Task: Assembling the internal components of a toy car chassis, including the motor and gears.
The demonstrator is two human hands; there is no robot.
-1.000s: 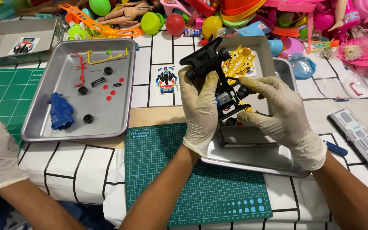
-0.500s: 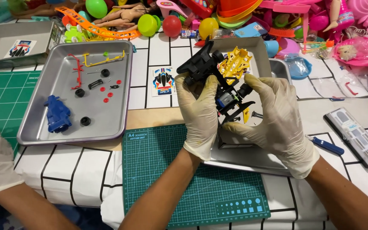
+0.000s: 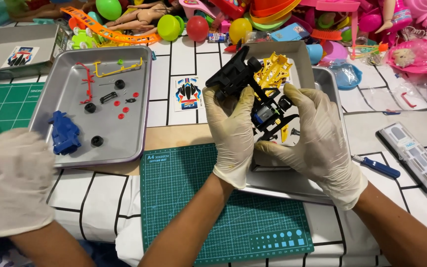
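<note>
A small square sticker sheet (image 3: 188, 93) lies at eleven o'clock from picture centre, white with a blue, black and red car picture. Far off at ten o'clock, a flat grey cardboard box (image 3: 6, 49) carries a similar car label (image 3: 21, 56) (white-edged, slightly tilted) on its top.

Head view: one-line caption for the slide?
Two gloved hands, left hand and right hand, hold a black toy car chassis above a metal tray.

Toy car chassis (image 3: 253, 94) partly behind hands (image 3: 273, 133)
</note>
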